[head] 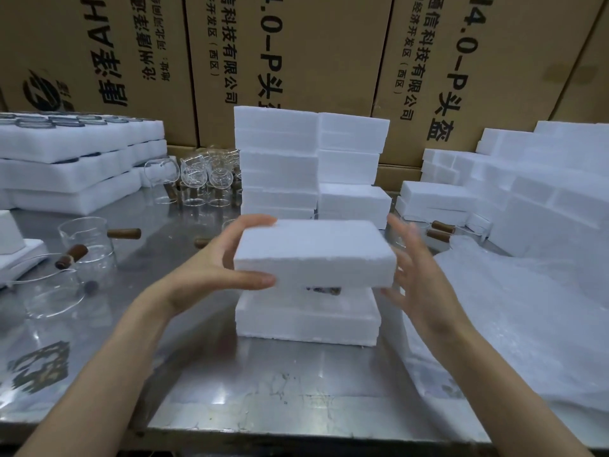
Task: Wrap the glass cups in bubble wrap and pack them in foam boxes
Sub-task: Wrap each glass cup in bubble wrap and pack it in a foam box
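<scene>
A white foam lid (314,252) hangs a little above the lower half of a foam box (306,319) on the steel table. My left hand (214,262) grips the lid's left end, thumb below and fingers over the top. My right hand (415,268) is at the lid's right end with fingers spread and straight, blurred. In the gap between lid and box a dark handle of a wrapped cup (324,290) shows. Loose glass cups with brown wooden handles (87,245) stand at the left.
Stacked foam boxes (309,163) rise right behind the work spot, with more foam boxes (514,192) at the right and foam trays (75,153) at the left. A group of glass cups (201,178) stands at the back. Bubble wrap (514,321) is heaped at the right. Cardboard cartons (296,54) wall off the rear.
</scene>
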Demonstrator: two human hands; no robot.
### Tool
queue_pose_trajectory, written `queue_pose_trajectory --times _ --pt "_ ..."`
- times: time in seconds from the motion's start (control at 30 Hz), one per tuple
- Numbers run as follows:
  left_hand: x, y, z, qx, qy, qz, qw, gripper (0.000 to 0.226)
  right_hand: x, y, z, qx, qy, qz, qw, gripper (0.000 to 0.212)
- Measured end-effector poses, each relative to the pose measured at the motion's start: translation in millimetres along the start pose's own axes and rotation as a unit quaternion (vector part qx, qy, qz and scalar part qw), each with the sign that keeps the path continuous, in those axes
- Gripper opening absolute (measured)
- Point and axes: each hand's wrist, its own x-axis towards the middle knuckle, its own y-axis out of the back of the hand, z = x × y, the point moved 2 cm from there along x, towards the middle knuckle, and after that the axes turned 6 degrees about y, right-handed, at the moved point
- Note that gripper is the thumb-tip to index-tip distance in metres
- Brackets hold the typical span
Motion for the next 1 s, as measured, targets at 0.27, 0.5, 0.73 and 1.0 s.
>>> queue_pose_trajectory --times 0.27,0.5,0.73,1.0 --pt "2.3 6.3 -4.9 0.008 0.072 -0.087 0.994 0.071 -18.7 -22.2 20.6 -0.088 0.002 0.016 0.996 0.039" --pt "-2.3 5.1 -5.1 -0.01 0.059 -0.084 0.995 0.071 -23.9 -23.4 17.0 -0.089 0.003 0.026 0.996 0.035" --pt "-1.3 8.3 -6.8 0.003 0.053 -0.086 0.995 0.073 -23.4 -25.7 20.0 -0.102 0.019 0.039 0.994 0.037" --pt "2.4 8.4 -14.6 -0.005 0.085 -0.101 0.991 0.073 -19.0 -24.8 25.9 -0.12 0.012 0.052 0.991 0.038"
